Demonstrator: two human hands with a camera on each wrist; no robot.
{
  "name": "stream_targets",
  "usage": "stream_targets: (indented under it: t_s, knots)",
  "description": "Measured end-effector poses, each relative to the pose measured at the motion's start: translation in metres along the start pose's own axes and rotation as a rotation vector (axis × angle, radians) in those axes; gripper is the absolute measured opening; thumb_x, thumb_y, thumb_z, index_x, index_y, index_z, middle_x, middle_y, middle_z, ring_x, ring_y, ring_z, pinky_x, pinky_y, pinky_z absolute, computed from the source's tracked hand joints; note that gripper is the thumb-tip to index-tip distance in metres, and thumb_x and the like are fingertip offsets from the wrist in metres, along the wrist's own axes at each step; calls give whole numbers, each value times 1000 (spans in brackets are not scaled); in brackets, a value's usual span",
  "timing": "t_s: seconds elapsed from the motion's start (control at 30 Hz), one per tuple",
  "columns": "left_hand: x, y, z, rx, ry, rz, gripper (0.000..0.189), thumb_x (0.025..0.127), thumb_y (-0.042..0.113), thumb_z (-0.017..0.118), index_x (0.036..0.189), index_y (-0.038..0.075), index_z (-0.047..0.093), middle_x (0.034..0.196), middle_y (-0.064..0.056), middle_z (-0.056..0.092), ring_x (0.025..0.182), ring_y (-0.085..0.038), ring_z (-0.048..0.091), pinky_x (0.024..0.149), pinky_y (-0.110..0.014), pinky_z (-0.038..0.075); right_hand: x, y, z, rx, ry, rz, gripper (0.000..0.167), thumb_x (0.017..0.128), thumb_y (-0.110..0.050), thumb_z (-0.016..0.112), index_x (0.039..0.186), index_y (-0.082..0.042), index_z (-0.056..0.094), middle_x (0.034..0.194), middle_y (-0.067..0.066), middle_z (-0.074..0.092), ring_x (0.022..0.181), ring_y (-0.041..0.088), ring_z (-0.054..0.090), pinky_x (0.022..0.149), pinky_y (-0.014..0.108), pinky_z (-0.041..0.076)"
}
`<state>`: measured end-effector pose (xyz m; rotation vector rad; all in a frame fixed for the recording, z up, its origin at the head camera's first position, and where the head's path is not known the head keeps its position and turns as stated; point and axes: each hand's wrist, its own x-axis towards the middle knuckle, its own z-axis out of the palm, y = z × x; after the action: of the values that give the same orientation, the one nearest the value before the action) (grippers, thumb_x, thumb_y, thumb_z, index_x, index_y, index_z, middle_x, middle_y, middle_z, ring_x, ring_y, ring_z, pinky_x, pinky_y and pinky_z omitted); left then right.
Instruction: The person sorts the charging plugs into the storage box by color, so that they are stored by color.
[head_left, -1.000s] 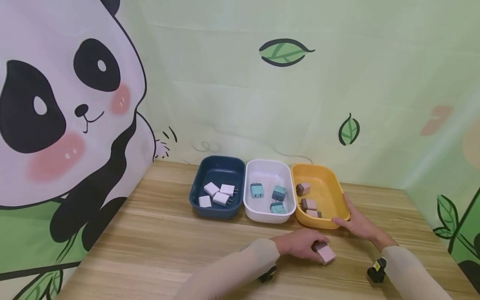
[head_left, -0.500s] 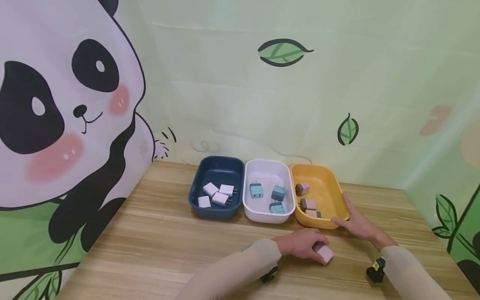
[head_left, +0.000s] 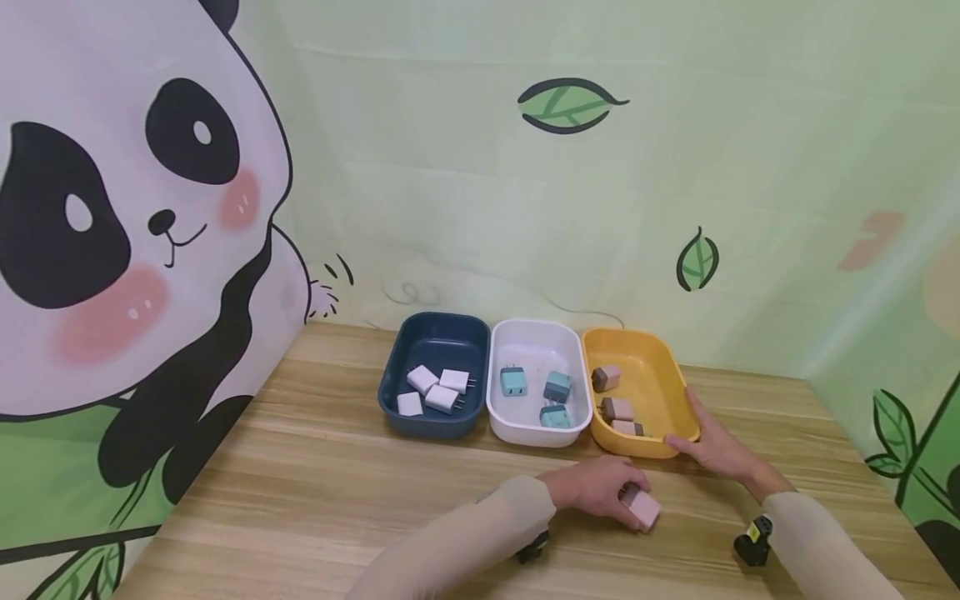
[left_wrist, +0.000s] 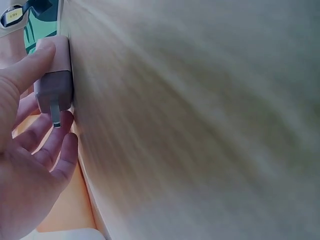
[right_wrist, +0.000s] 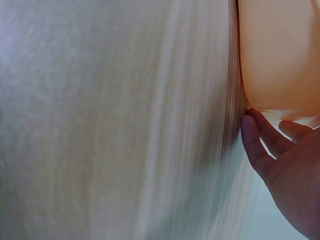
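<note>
My left hand (head_left: pixel 600 487) pinches a pink charger plug (head_left: pixel 641 506) low over the wooden table, in front of the yellow bin (head_left: pixel 652 447). Up close in the left wrist view, thumb and fingers hold the pink charger plug (left_wrist: pixel 61 52) by its sides, its brown end and metal prong facing the camera. The right hand (head_left: pixel 716 446) grips the yellow bin's front right corner, thumb at the front rim and fingers along the outer side. Several pink-and-brown charger plugs (head_left: pixel 618 409) lie along the left side of that bin.
Left of the yellow bin, a white bin (head_left: pixel 536 435) holds teal charger plugs (head_left: pixel 513 382). Beside it stands a dark blue bin (head_left: pixel 431 427) with several white charger plugs (head_left: pixel 442 398). A panda-print backdrop (head_left: pixel 450 167) rises behind the wooden table (head_left: pixel 315 492).
My left hand has shifted slightly left with the pink charger plug, which has turned a little in the fingers. The right hand has stayed at the yellow bin's corner.
</note>
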<state>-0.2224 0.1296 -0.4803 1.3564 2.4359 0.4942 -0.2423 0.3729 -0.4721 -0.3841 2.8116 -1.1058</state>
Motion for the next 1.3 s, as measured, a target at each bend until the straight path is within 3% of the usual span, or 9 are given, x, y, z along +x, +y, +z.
stream_targets:
  t_s: [0.3,0.6,0.87,1.1,1.3]
  knots:
    - [-4,-4,-1,-6,-3,43,31,82,31,75,108,19,63,92,14,57,80,1,48,70,-9,36,0,1,1,14,8,-15,99,90,-22,66,146,8,-10,147,39,2,132,53,16,104,64,15]
    - [-22,-11,-10,-45,32,57,33,80,29,77,106,15,61,89,13,56,78,2,49,68,-9,37,1,2,0,1,13,-7,100,89,-25,67,146,7,-9,148,38,3,132,53,16,104,64,15]
    - [-39,-19,-17,-93,58,-6,33,80,33,76,103,20,58,89,13,55,78,0,50,67,-11,40,1,2,1,10,-2,20,101,90,-27,66,147,5,-10,149,37,1,133,53,15,104,65,14]
    - [-55,-22,-25,-155,50,-58,35,81,35,75,106,21,55,90,12,54,79,-2,50,68,-13,42,0,0,1,11,1,-4,100,89,-24,67,145,9,-9,148,38,1,132,54,15,103,65,14]
    - [-67,-25,-34,-226,70,-70,37,81,38,74,108,21,54,93,11,53,82,-3,51,70,-16,43,0,-1,0,11,1,3,100,90,-24,66,145,8,-10,148,38,1,132,54,16,103,66,14]
